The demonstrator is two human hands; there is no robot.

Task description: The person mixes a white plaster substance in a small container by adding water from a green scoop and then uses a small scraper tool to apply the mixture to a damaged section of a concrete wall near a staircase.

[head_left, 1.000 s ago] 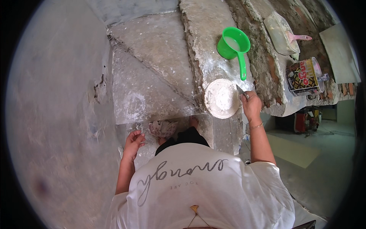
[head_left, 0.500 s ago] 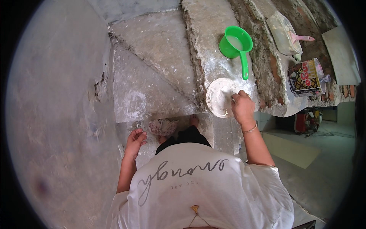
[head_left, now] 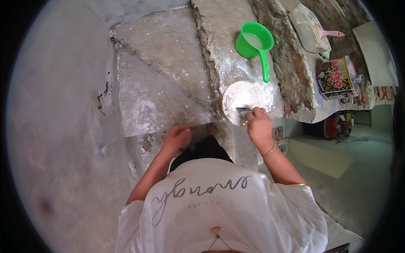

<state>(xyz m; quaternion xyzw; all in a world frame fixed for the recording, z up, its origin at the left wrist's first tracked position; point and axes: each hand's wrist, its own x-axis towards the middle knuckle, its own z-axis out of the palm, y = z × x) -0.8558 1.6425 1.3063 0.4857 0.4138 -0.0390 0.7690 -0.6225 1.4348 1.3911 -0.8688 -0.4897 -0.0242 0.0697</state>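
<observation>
My right hand (head_left: 259, 128) is closed around a small scraper (head_left: 242, 110), its dark flat blade dipping into a round white dish (head_left: 231, 95). The handle is hidden in my fingers. White paste coats the inside of the dish, which rests on a concrete step. My left hand (head_left: 178, 138) hovers in front of my body above my feet, fingers loosely bent with nothing visible in them. Just beyond the dish stands a green dipper (head_left: 249, 46) with whitish liquid inside, its handle pointing toward me.
Rough steps (head_left: 164, 55) with broken brick edges rise to the right. On them sit a tub with a pink-handled tool (head_left: 331, 33) and a printed bucket (head_left: 335, 79). A bare grey wall (head_left: 63, 126) stands at left. A lower floor (head_left: 363, 168) lies at right.
My left hand has moved right, toward the middle. My right hand has turned slightly at the dish, so the scraper's dark blade now shows. The whole view has shifted a little.
</observation>
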